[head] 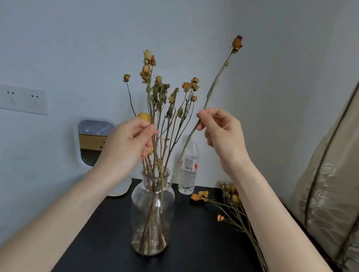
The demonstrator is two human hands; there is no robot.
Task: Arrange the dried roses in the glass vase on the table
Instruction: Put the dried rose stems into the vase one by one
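A clear glass vase [151, 213] stands on the black table [195, 255] with several dried rose stems [166, 104] upright in it. My left hand [128, 140] pinches those stems a little above the vase's neck. My right hand [222, 130] pinches a single long dried rose [212, 89], tilted to the right, with its bud high near the wall and its lower end hanging just right of the vase's mouth. More dried roses [231, 202] lie on the table to the right, partly hidden by my right forearm.
A small plastic water bottle [188, 171] stands behind the vase. A white-framed mirror [90, 139] leans on the wall at the left, below a socket strip [16, 98]. A beige curtain [342, 181] hangs along the table's right edge.
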